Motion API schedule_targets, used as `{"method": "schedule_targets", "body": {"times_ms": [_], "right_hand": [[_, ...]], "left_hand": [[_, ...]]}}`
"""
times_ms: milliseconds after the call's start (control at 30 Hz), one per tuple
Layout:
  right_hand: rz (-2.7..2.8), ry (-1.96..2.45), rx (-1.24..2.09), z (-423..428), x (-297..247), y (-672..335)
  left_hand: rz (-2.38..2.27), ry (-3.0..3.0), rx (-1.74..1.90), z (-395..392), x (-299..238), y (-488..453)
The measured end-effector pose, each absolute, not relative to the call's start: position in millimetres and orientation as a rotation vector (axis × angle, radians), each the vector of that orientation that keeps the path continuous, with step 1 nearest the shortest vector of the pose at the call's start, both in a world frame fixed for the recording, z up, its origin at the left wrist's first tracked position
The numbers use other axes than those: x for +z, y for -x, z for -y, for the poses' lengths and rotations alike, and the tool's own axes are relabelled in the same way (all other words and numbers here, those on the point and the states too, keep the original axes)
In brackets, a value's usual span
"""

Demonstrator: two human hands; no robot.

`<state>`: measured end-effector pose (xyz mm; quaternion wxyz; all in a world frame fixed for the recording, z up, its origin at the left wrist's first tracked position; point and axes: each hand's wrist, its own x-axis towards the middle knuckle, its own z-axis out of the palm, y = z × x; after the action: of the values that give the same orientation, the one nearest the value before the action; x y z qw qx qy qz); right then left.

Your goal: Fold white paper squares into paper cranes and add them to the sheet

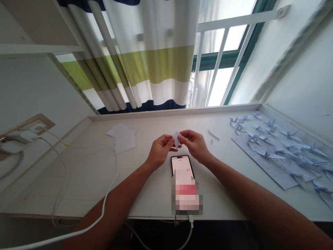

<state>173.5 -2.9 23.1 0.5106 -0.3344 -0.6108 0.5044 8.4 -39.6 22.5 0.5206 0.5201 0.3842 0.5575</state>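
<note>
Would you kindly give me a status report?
Left hand, right hand: pinching small folded white paper. Black rectangular phone, lit, nearer body. Nothing visibly blocking.

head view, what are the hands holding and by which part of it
A small folded paper, held at its left side by the left hand and at its right side by the right hand.

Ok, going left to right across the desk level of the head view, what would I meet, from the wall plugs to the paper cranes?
White plugs → loose paper sheets → left hand → small folded paper → right hand → paper strip → paper cranes.
</note>
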Motion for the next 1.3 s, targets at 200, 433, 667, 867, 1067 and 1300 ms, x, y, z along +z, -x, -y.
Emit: {"method": "schedule_targets", "body": {"times_ms": [200, 433, 667, 867, 1067, 1300], "right_hand": [[1.579, 0.824, 1.037, 5, 23, -174], [1.948, 0.76, 0.793, 9, 31, -179], [1.933, 0.814, 0.819, 12, 34, -178], [1.81, 0.844, 0.977, 13, 38, -179], [1.76, 0.851, 0.973, 12, 37, -178], [1.698, 0.878, 0.951, 12, 35, -176]], "left_hand": [[-0.944, -1.23, 1.351, 39, 23, -8], [-0.987, -1.176, 1.4, 40, 27, -4], [-1.032, -1.249, 1.435, 38, 21, -4], [-1.041, -1.213, 1.419, 39, 23, -3], [-1.041, -1.226, 1.384, 40, 25, -1], [-1.045, -1.235, 1.387, 40, 24, -3]]}}
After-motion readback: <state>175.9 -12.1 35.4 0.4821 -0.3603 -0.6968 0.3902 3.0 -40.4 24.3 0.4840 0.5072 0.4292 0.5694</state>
